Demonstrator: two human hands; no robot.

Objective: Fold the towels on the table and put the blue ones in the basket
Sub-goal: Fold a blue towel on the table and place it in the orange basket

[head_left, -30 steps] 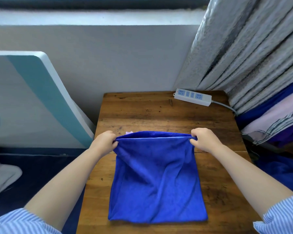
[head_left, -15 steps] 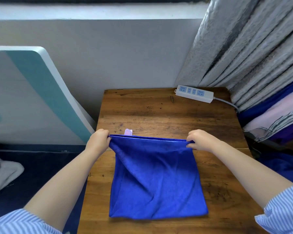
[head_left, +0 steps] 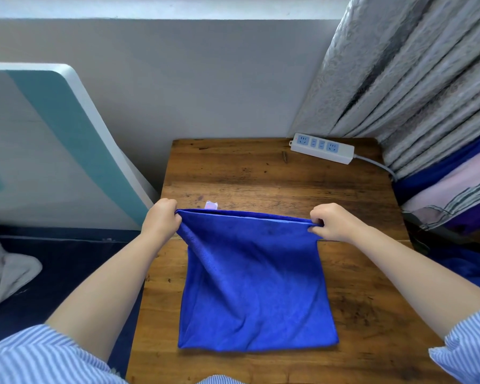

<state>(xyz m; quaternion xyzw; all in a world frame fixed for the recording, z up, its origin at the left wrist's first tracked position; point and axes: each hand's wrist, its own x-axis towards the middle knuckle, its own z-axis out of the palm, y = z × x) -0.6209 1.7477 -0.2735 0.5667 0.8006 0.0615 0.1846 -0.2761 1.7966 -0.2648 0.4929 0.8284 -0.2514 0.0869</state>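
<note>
My left hand [head_left: 161, 221] and right hand [head_left: 334, 223] each pinch a far corner of the folded blue towel [head_left: 257, 286], its far edge lifted, its near part flat on the wooden table [head_left: 261, 173]. A power strip [head_left: 322, 147] lies at the table's far right.

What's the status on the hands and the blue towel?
Left hand and right hand each pinch a far corner of the blue towel. Far edge lifted, near edge on the table. Power strip far right, clear.
</note>
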